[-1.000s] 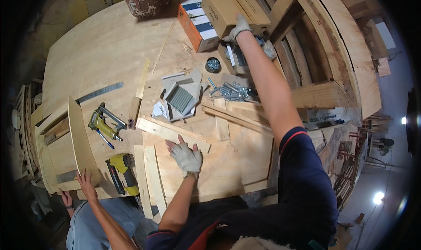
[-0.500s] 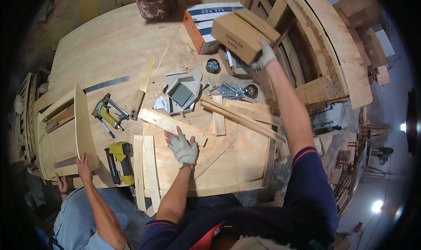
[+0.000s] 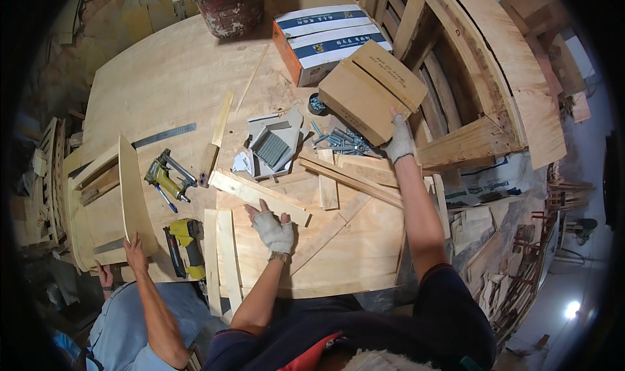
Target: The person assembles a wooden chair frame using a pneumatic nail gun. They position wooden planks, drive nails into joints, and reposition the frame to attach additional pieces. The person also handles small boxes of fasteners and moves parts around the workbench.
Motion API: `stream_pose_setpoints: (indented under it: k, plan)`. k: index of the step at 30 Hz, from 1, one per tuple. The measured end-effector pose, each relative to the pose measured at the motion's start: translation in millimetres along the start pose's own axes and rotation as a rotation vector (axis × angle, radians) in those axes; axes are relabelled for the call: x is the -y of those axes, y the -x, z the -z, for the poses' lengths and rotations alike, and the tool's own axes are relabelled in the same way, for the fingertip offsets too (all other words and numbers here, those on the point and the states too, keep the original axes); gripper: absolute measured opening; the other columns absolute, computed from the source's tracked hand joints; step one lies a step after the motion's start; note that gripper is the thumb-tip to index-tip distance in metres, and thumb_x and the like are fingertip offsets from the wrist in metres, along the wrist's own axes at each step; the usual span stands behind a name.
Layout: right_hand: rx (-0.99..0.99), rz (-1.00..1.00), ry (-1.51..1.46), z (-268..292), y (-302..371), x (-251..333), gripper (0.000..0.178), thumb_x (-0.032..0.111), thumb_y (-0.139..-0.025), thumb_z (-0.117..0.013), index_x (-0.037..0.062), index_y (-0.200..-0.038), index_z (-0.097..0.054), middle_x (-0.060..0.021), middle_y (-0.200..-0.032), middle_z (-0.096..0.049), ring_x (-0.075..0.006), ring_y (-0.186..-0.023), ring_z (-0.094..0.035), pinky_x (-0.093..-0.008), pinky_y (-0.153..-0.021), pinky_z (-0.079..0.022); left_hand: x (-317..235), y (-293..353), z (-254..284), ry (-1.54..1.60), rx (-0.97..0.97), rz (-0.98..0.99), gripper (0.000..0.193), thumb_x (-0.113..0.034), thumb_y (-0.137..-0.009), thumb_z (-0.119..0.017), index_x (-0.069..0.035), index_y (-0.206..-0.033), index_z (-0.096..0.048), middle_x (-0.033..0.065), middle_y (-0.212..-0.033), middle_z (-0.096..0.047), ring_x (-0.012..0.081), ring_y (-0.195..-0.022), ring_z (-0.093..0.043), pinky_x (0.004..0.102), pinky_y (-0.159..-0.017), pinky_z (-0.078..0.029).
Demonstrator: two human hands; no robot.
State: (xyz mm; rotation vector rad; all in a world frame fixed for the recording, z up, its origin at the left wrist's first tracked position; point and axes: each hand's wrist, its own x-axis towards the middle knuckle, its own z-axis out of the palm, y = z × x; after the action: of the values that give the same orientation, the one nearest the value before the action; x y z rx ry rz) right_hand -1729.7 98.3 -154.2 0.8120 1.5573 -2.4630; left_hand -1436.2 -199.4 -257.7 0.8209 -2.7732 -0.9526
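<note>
Far right on table: plain brown cardboard box (image 3: pixel 372 92) (tilted, gripped by right hand (image 3: pixel 398 143)); just behind, 1 orange carton (image 3: pixel 325 39) with white-and-blue top.

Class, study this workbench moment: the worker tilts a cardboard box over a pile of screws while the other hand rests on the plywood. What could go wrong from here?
1. The right hand grips the tilted cardboard box by one low corner only; it might slip and scatter the screws.
2. The left hand lies flat on loose wooden strips, which may shift under weight.
3. A co-worker's hand is near the yellow power tool at the table edge; it could get knocked off.
</note>
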Motion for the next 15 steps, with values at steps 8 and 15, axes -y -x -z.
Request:
stream_pose_setpoints:
  k: [8,15]
  plan:
    - [-0.059,0.096,0.023,-5,2,-13,0.066,0.044,-0.092,-0.079,0.0094,-0.143,-0.055,-0.0099,-0.133,-0.066,-0.0255,-0.113,-0.069,-0.0461,-0.087,-0.060,-116,-192,32,0.471,-0.277,-0.489,0.037,-0.012,-0.095,-0.065,-0.001,-0.130,-0.064,0.0211,-0.120,-0.068,0.0382,-0.110,-0.064,0.0469,-0.101,-0.047]
    - [-0.110,0.146,0.027,-10,6,-14,0.067,0.046,-0.090,-0.080,0.0096,-0.142,-0.056,-0.0096,-0.132,-0.066,-0.0252,-0.116,-0.066,-0.0460,-0.090,-0.058,-268,-422,16,0.013,0.128,-0.639,0.043,-0.044,-0.096,-0.055,-0.006,-0.110,-0.070,0.0225,-0.115,-0.071,0.0418,-0.111,-0.066,0.0497,-0.097,-0.051]
